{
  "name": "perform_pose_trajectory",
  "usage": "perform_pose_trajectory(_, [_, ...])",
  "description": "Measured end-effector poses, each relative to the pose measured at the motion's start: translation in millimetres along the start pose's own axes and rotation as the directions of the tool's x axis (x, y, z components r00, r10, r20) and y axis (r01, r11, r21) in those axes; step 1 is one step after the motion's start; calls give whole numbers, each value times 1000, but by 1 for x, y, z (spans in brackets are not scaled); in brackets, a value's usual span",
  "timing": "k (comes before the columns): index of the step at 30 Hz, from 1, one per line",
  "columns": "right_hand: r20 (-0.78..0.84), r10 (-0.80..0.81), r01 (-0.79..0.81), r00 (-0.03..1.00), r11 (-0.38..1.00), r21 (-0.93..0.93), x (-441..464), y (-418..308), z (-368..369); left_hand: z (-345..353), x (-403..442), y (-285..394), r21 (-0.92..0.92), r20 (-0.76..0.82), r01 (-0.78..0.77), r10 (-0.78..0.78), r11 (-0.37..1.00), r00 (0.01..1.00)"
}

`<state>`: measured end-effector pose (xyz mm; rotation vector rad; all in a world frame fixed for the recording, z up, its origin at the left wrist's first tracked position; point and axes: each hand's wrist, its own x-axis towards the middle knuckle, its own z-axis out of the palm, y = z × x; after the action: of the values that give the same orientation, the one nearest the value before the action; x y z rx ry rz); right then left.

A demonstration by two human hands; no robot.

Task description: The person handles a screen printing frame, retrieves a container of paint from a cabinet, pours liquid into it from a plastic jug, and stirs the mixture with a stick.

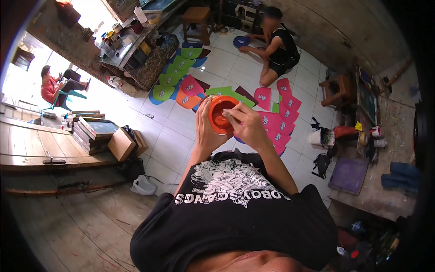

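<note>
In front of my chest, an orange round tub (pixel 211 112) is tilted so that its mouth faces me. Glossy red-orange stuff, like paint, shows inside it. My left hand (pixel 206 129) is wrapped around the tub's left side. Over the mouth, my right hand (pixel 247 123) has its fingers pinched together and reaching inside the rim. Whatever those fingers hold is too small and hidden to name. Beyond the tub, green cut pieces (pixel 170 78) and pink cut pieces (pixel 284 113) with white prints lie in rows on the tiled floor.
Another person (pixel 281 47) sits on the floor ahead, holding a blue piece (pixel 241 41). A person in red (pixel 52 86) sits outside at left. Stacked frames (pixel 93 133) stand at left, wooden stools (pixel 197 22) at the back and right, and a stained worktable (pixel 385 190) at right.
</note>
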<state>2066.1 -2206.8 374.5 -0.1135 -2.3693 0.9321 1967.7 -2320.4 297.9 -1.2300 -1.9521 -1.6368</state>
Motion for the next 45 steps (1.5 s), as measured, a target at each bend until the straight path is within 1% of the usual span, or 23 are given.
perform_pose_trajectory(3, [-71,7,-15,997,994,-108,2,-1,-9,-1,2,1,-18,23,29,-29,999,999])
perform_pose_trajectory(5, [35,41,-32,999,973,-229,0,0,-12,1,2,-3,-12,-1,22,-22,1000,1000])
perform_pose_trajectory(6, [34,41,-33,999,973,-230,-2,1,-9,1,2,-3,-12,0,21,-21,1000,1000])
perform_pose_trajectory(8, [73,26,-21,997,998,-62,-3,2,0,-2,2,-1,33,22,23,-23,999,999])
perform_pose_trajectory(9, [73,26,-22,997,998,-62,-2,2,2,-3,3,1,34,22,23,-24,999,999])
perform_pose_trajectory(11, [-35,-17,18,999,1000,11,4,0,3,-4,5,6,27,10,-8,8,1000,1000])
perform_pose_trajectory(12, [-35,-17,17,999,1000,11,6,-1,0,-3,6,8,27,10,-8,8,1000,1000])
perform_pose_trajectory(14, [-51,-18,10,999,989,-149,7,-1,-9,-1,9,9,13,3,10,-10,1000,1000])
perform_pose_trajectory(15, [-51,-18,10,999,989,-148,6,1,-11,0,9,8,13,4,10,-10,1000,1000])
perform_pose_trajectory(17, [68,12,2,998,979,-206,2,3,-11,3,9,5,26,-23,-6,6,1000,1000])
perform_pose_trajectory(18, [68,12,2,998,979,-205,1,4,-7,2,7,2,26,-23,-5,6,1000,1000])
perform_pose_trajectory(20, [47,0,0,999,1000,-15,2,3,3,0,6,0,53,-10,-5,5,999,1000])
perform_pose_trajectory(21, [51,-2,3,999,1000,-16,4,2,2,0,6,2,54,-15,-2,3,999,1000])
perform_pose_trajectory(23, [-72,-7,9,997,1000,19,9,1,0,-2,7,7,19,-18,8,-8,1000,1000])
perform_pose_trajectory(24, [-68,-10,11,998,1000,18,8,2,-2,-3,7,7,19,-23,10,-9,1000,1000])
perform_pose_trajectory(26, [-31,35,-39,999,985,-170,4,7,-7,-5,5,5,45,-6,12,-11,999,1000])
perform_pose_trajectory(27, [-27,32,-36,999,985,-172,2,8,-6,-3,3,3,45,-11,14,-13,999,1000])
perform_pose_trajectory(29, [69,28,-20,997,993,-114,-2,7,-2,0,1,-1,3,-31,21,-20,1000,999])
perform_pose_trajectory(33, [53,26,-27,998,999,19,3,-1,8,-2,1,1,14,-24,8,-8,1000,1000])
perform_pose_trajectory(36, [-35,-7,5,999,999,-50,9,-1,-3,-1,4,4,-12,-19,21,-21,1000,1000])
perform_pose_trajectory(38, [58,40,-23,998,964,-265,8,1,-10,0,2,1,-33,-32,17,-18,999,999])
perform_pose_trajectory(41, [126,23,-4,992,989,-151,1,6,-3,1,0,-1,3,-33,12,-12,1000,999])
perform_pose_trajectory(45, [67,-1,1,998,1000,8,7,1,1,0,2,3,-29,-7,7,-7,1000,1000])
